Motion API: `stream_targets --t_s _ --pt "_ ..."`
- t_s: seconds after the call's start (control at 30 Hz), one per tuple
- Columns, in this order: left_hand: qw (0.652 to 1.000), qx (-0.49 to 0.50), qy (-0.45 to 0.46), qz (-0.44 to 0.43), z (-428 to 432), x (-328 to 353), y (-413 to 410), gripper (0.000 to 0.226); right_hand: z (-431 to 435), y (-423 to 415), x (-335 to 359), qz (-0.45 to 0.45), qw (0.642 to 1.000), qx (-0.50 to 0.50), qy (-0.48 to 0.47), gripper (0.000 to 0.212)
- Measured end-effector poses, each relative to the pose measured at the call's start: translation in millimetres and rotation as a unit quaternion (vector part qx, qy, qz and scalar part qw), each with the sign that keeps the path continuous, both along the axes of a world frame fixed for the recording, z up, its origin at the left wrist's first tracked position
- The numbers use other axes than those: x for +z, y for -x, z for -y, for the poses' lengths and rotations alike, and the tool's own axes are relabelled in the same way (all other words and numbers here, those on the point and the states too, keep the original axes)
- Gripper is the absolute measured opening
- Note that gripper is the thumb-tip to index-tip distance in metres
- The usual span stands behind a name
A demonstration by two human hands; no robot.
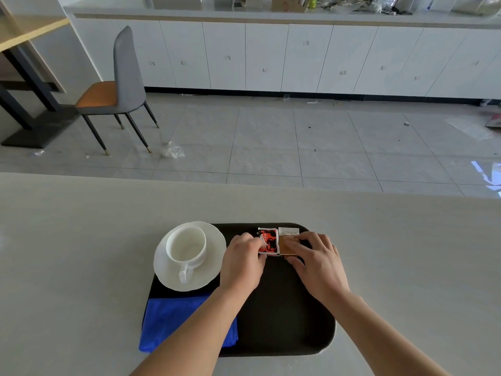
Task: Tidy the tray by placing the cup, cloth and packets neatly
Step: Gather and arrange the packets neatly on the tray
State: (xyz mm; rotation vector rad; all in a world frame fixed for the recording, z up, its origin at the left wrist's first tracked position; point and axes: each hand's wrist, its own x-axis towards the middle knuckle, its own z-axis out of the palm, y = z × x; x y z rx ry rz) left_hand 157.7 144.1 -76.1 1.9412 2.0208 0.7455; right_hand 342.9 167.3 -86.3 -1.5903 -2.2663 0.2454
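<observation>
Two bare forearms reach in from the near edge of the pale table [81,240] and meet over a dark, rounded-corner tray [284,321], the landmark for all that follows.

At the tray's near left corner lies a folded blue cloth [173,321]; its left and near edges hang slightly past the tray's rim, and the left forearm crosses over its right part. At the tray's far left corner stands a white saucer [211,240] whose far and left edges overhang the rim. On the saucer sits an empty white cup [185,244], upright, with its handle turned toward the near side.

By the tray's far edge, right of the saucer, two packets lie flat and side by side, touching along their long edges: a red, black and white packet [269,240] on the left and a brown packet [288,238] with a pale top band on the right.

The left hand [242,263] rests on the tray just right of the saucer, its fingers [256,241] curled, with the tips pinching the left edge of the red packet. The right hand [318,263] lies spread, its fingers [294,246] extended and pressing down on the brown packet's surface rather than closing round it.

The tray's right half and near middle are bare dark surface.

Beyond the table's far edge are a grey tiled floor [325,145], a grey chair [122,85] with an orange seat to the far left, and a row of white cabinets [271,55].
</observation>
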Motion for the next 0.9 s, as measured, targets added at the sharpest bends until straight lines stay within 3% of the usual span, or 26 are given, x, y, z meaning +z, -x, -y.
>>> stream_targets --t_s 0.17,0.4,0.7,0.9 --pt "1.000 0.001 0.003 0.000 0 0 0 0.019 0 -1 -4 0.001 1.000 -0.005 -0.026 0.017" --pt "1.000 0.004 0.000 -0.003 0 0 0 0.019 -4 2 0 0.036 0.999 0.015 0.014 0.037" --pt "1.000 0.006 0.000 -0.001 -2 -2 0 0.017 -11 -1 -8 0.055 0.998 0.009 -0.044 0.022" --pt "1.000 0.004 -0.002 -0.004 -2 -3 0 0.017 -13 4 -4 0.055 0.998 0.002 -0.027 0.018"
